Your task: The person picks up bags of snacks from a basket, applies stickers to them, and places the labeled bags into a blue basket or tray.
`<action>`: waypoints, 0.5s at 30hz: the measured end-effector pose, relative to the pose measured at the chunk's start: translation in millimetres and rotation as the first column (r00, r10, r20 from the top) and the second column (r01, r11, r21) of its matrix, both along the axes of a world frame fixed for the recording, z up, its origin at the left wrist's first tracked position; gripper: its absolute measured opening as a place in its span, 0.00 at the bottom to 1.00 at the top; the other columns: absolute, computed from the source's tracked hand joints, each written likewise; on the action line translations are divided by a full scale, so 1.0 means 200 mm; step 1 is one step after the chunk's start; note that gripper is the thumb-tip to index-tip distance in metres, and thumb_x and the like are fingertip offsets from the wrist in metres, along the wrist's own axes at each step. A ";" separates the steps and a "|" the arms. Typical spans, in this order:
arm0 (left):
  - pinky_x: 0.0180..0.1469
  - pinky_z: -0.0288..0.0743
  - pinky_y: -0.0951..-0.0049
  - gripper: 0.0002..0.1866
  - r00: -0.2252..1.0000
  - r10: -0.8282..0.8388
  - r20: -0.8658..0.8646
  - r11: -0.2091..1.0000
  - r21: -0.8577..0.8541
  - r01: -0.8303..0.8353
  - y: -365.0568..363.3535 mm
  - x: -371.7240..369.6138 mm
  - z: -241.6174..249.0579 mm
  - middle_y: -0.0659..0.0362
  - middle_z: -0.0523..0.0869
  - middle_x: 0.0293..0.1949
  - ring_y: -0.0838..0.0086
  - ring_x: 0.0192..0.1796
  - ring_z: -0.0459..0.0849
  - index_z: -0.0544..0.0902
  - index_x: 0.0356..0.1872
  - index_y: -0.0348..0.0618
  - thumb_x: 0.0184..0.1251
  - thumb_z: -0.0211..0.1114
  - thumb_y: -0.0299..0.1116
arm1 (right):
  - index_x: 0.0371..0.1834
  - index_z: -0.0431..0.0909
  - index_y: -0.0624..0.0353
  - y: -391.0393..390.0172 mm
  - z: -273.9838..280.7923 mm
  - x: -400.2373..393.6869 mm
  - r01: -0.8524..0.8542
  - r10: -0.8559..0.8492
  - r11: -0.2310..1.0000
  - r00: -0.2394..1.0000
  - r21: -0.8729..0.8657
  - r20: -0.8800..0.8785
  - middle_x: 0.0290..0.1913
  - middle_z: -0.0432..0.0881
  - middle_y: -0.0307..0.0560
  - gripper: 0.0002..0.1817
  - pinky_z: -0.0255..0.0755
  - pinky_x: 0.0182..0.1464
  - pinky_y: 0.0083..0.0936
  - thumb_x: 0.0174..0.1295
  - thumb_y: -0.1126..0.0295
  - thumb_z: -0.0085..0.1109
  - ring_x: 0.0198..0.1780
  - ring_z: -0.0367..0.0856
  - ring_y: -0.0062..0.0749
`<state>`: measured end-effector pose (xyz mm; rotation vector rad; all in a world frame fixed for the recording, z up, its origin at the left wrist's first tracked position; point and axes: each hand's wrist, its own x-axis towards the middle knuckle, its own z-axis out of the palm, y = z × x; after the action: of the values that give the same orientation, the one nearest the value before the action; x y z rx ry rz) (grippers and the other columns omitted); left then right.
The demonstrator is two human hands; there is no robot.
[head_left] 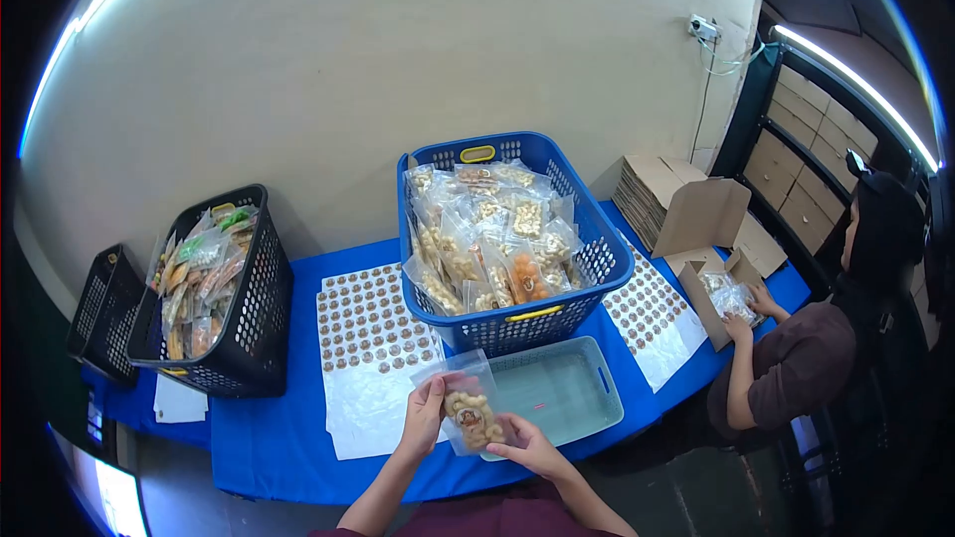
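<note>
A clear plastic snack pouch (pixel 472 416) with pale curled pieces inside and a round sticker on its front is held up between both hands. My left hand (pixel 426 414) pinches its upper left side. At the lower right edge, my right hand (pixel 527 446) grips the same pouch. Just behind it lies a shallow grey-green tray (pixel 603 418). Farther back stands a big blue basket (pixel 557 316) heaped with similar pouches, one of them orange. To the left, a sheet of round stickers (pixel 368 323) lies on the blue cloth, its lower part bare of stickers.
A second sticker sheet (pixel 652 323) lies right of the basket. A black basket (pixel 261 288) of packets and another black basket (pixel 92 313) stand left. At right, a co-worker (pixel 806 358) reaches into a cardboard box (pixel 704 310), near stacked flat cardboard (pixel 642 201).
</note>
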<state>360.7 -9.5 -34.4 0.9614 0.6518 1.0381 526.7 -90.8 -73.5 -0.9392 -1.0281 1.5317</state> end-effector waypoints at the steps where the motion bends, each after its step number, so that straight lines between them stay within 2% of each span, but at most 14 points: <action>1: 0.59 0.65 0.62 0.26 0.998 -0.065 -0.005 0.998 0.003 0.065 0.00 -0.02 -0.05 0.46 0.74 0.52 0.62 0.55 0.73 0.67 0.55 0.35 0.67 0.44 0.48 | 0.52 0.67 0.66 0.01 0.02 0.02 -0.089 0.089 0.996 0.996 -0.023 0.004 0.46 0.74 0.42 0.20 0.67 0.49 0.19 0.56 0.75 0.58 0.48 0.71 0.19; 4: 0.63 0.58 0.61 0.30 0.991 0.113 -0.071 0.975 0.199 -0.097 -0.06 -0.05 -0.03 0.44 0.71 0.55 0.59 0.60 0.68 0.56 0.62 0.37 0.67 0.45 0.49 | 0.50 0.68 0.67 0.11 0.07 0.16 -0.104 0.035 0.986 0.893 0.131 0.448 0.43 0.76 0.42 0.19 0.70 0.46 0.19 0.56 0.75 0.58 0.45 0.74 0.21; 5: 0.65 0.53 0.60 0.35 0.989 0.092 -0.117 0.966 0.252 -0.060 -0.06 -0.10 -0.03 0.43 0.68 0.58 0.57 0.62 0.64 0.47 0.66 0.39 0.66 0.45 0.50 | 0.50 0.69 0.67 0.16 0.15 0.20 0.015 -0.075 0.984 0.937 0.176 0.340 0.42 0.77 0.42 0.18 0.70 0.46 0.20 0.56 0.75 0.57 0.44 0.75 0.22; 6: 0.65 0.53 0.61 0.35 0.988 0.108 -0.107 0.969 0.234 -0.081 -0.08 -0.15 -0.04 0.44 0.68 0.58 0.58 0.62 0.65 0.47 0.66 0.40 0.66 0.46 0.49 | 0.50 0.69 0.66 0.23 0.24 0.25 0.140 -0.186 0.968 0.957 0.208 0.222 0.41 0.77 0.43 0.17 0.71 0.45 0.20 0.57 0.75 0.56 0.42 0.76 0.22; 7: 0.64 0.53 0.62 0.34 0.988 0.121 -0.101 0.971 0.218 -0.096 -0.10 -0.21 -0.05 0.45 0.68 0.58 0.59 0.61 0.67 0.46 0.66 0.40 0.66 0.47 0.48 | 0.50 0.69 0.66 0.31 0.26 0.32 0.267 -0.349 0.907 0.909 0.325 0.228 0.42 0.77 0.44 0.17 0.71 0.45 0.20 0.57 0.75 0.55 0.43 0.76 0.23; 8: 0.64 0.54 0.63 0.34 0.987 0.131 -0.098 0.973 0.204 -0.109 -0.11 -0.26 -0.05 0.46 0.68 0.58 0.60 0.60 0.68 0.46 0.66 0.41 0.66 0.49 0.47 | 0.50 0.69 0.65 0.42 0.28 0.40 0.381 -0.505 0.814 0.837 0.437 0.209 0.43 0.77 0.45 0.16 0.71 0.46 0.21 0.58 0.74 0.54 0.44 0.76 0.24; 9: 0.62 0.57 0.64 0.34 0.977 0.167 -0.134 0.975 0.172 -0.143 -0.14 -0.32 -0.05 0.46 0.70 0.57 0.60 0.59 0.70 0.47 0.66 0.41 0.66 0.49 0.47 | 0.50 0.69 0.65 0.52 0.31 0.47 0.447 -0.652 0.709 0.711 0.545 0.265 0.43 0.76 0.46 0.15 0.70 0.48 0.22 0.59 0.74 0.52 0.45 0.75 0.26; 10: 0.62 0.58 0.65 0.33 0.967 0.210 -0.144 0.973 0.131 -0.191 -0.16 -0.38 -0.05 0.46 0.70 0.56 0.61 0.58 0.71 0.48 0.66 0.41 0.66 0.49 0.47 | 0.49 0.68 0.66 0.59 0.39 0.51 0.466 -0.793 0.587 0.494 0.662 0.355 0.43 0.76 0.47 0.16 0.68 0.48 0.23 0.60 0.72 0.52 0.46 0.74 0.27; 11: 0.61 0.59 0.65 0.32 0.955 0.251 -0.156 0.967 0.087 -0.240 -0.19 -0.44 -0.07 0.46 0.71 0.56 0.62 0.57 0.72 0.50 0.65 0.41 0.67 0.49 0.46 | 0.49 0.67 0.67 0.69 0.40 0.58 0.456 -0.837 0.536 0.392 0.710 0.381 0.42 0.76 0.49 0.16 0.68 0.47 0.23 0.59 0.72 0.52 0.45 0.75 0.28; 12: 0.60 0.60 0.66 0.31 0.942 0.291 -0.167 0.957 0.042 -0.288 -0.21 -0.48 -0.07 0.46 0.72 0.55 0.62 0.57 0.72 0.51 0.64 0.41 0.67 0.48 0.46 | 0.49 0.67 0.68 0.84 0.34 0.67 0.378 -0.905 0.417 0.253 0.826 0.341 0.42 0.76 0.52 0.16 0.68 0.46 0.23 0.59 0.74 0.52 0.44 0.75 0.28; 13: 0.57 0.64 0.69 0.26 0.908 0.374 -0.187 0.925 0.001 -0.380 -0.24 -0.49 -0.05 0.48 0.75 0.52 0.65 0.53 0.76 0.58 0.61 0.41 0.68 0.48 0.44 | 0.47 0.70 0.65 0.96 0.27 0.73 0.401 -0.917 0.393 0.242 0.828 0.318 0.36 0.79 0.51 0.17 0.70 0.43 0.27 0.58 0.67 0.54 0.39 0.78 0.32; 15: 0.54 0.66 0.71 0.23 0.858 0.482 -0.179 0.870 -0.022 -0.493 -0.27 -0.53 -0.11 0.50 0.76 0.50 0.67 0.50 0.77 0.61 0.59 0.41 0.68 0.47 0.43 | 0.43 0.73 0.64 0.99 0.36 0.74 0.303 -0.642 0.743 0.073 0.597 0.763 0.32 0.80 0.51 0.18 0.69 0.42 0.31 0.56 0.61 0.55 0.38 0.79 0.40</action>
<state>254.6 -64.4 -56.4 0.8469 1.1054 1.3806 673.9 106.3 -1.2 -1.8601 -1.4658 -0.0106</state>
